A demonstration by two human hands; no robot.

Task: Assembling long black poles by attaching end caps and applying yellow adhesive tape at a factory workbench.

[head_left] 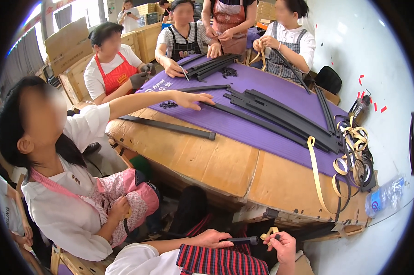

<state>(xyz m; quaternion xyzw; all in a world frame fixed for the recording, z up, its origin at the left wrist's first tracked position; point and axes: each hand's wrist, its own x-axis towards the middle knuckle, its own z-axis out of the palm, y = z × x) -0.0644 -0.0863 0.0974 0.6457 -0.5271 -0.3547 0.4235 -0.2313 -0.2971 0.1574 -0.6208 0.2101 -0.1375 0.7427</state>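
Observation:
Low in the view, my left hand (210, 239) is closed around a dark bar (241, 240) whose capped end points right. My right hand (286, 246), just beyond that end, pinches a short tan strap (269, 233) that curls in a loop. A small dark piece (276, 237) shows at the fingertips of my right hand; its kind is too small to make out. The bar and the strap are close together, but I cannot tell whether they touch. A striped red and black cloth (220, 261) covers my lap and arm.
Long black bars (280, 111) lie on a purple mat (257, 137) over a cardboard-topped table (220, 158). Coiled tan and black straps (353, 151) hang at its right edge, beside a plastic bag (385, 197). A co-worker's hand (191, 98) reaches across from the left; several people work around the table.

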